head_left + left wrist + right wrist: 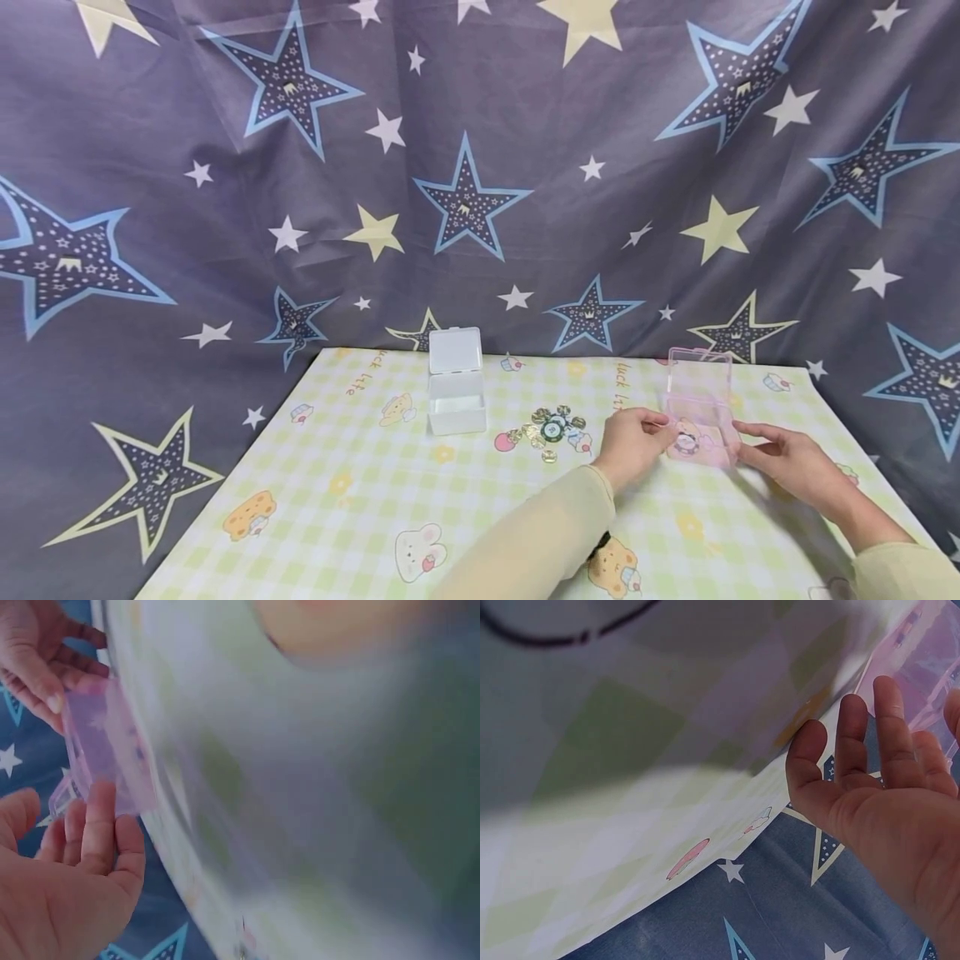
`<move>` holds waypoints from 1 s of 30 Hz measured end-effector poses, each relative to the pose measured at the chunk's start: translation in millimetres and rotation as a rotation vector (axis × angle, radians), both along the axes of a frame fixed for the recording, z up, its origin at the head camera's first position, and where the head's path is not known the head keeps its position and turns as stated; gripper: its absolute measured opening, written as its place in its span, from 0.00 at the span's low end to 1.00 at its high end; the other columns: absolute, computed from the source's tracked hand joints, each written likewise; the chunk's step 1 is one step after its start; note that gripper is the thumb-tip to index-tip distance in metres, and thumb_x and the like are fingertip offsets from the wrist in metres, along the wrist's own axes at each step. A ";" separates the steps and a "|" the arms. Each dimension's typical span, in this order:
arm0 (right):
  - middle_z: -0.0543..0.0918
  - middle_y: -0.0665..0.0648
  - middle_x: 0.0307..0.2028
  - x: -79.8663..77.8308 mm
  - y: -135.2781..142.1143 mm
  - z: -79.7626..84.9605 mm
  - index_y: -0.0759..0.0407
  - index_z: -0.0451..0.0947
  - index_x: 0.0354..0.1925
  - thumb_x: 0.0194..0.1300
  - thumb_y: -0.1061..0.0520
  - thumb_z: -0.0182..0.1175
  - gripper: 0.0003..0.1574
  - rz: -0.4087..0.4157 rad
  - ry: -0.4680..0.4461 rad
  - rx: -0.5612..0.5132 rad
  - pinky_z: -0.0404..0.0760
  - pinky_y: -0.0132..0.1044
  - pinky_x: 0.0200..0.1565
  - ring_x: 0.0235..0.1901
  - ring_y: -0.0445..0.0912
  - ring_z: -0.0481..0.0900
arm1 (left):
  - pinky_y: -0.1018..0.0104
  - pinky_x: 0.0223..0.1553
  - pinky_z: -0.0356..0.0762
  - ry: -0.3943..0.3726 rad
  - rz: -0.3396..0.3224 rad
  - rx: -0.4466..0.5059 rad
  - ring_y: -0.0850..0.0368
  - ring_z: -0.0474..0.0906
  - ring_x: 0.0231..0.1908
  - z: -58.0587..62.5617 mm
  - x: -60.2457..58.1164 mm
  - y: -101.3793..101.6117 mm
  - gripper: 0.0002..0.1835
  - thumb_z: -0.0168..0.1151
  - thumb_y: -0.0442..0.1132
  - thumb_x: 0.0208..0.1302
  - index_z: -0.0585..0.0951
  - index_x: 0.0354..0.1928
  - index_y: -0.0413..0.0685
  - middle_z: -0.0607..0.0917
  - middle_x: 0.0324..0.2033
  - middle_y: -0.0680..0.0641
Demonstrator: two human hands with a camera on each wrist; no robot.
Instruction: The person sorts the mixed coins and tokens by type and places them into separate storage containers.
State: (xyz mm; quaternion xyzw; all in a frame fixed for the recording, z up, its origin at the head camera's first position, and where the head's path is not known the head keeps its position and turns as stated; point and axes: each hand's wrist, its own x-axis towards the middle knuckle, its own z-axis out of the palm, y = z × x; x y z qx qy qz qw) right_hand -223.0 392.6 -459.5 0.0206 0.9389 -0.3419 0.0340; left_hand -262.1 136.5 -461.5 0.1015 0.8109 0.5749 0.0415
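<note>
A clear pink plastic box (699, 429) stands on the right side of the table with its lid (699, 375) raised at the back. My left hand (633, 442) touches its left side with loosely bent fingers. On the opposite side my right hand (795, 467) has its fingers stretched against the wall. Both hands flank the pink box (105, 742) in the left wrist view too. Through the front wall shows a round patterned shape; whether it lies inside or is cloth print I cannot tell. Left of my left hand lies a loose pile of round, shiny button-like pieces (552, 429), gold and dark green.
A white box (457, 417) with its lid up stands further left, beyond the pile. A checked cloth (337, 500) with cartoon prints covers the table. Behind the far edge hangs a dark curtain (510, 100) with stars.
</note>
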 end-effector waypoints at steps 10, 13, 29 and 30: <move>0.93 0.64 0.47 2.4 2.2 0.6 0.68 0.68 0.76 0.78 0.42 0.64 0.43 0.003 0.010 0.015 0.74 0.29 0.38 0.38 0.31 0.78 | 0.72 0.61 0.78 0.394 -0.241 -0.574 0.62 0.87 0.55 1.7 -15.0 -62.3 0.18 0.68 0.49 0.75 0.88 0.62 0.57 0.92 0.54 0.56; 0.93 0.63 0.47 3.4 3.4 0.2 0.68 0.68 0.76 0.79 0.42 0.64 0.43 -0.002 0.014 0.015 0.74 0.30 0.37 0.36 0.32 0.77 | 0.67 0.63 0.79 0.389 -0.243 -0.617 0.59 0.86 0.57 2.5 -19.7 -83.7 0.19 0.68 0.49 0.75 0.87 0.64 0.56 0.91 0.56 0.54; 0.93 0.61 0.45 -0.4 2.2 -3.2 0.67 0.69 0.76 0.78 0.41 0.64 0.43 -0.011 0.018 0.024 0.72 0.30 0.37 0.35 0.34 0.76 | 0.57 0.72 0.74 0.326 -0.176 -0.672 0.46 0.81 0.67 -8.3 -33.0 -165.6 0.24 0.74 0.43 0.69 0.85 0.65 0.46 0.86 0.64 0.44; 0.93 0.62 0.45 -0.7 2.1 -3.8 0.67 0.69 0.76 0.78 0.41 0.64 0.43 -0.006 0.019 0.020 0.73 0.30 0.37 0.36 0.33 0.77 | 0.56 0.73 0.74 0.328 -0.167 -0.682 0.46 0.80 0.68 -9.8 -33.1 -166.5 0.24 0.74 0.44 0.69 0.86 0.64 0.46 0.86 0.64 0.44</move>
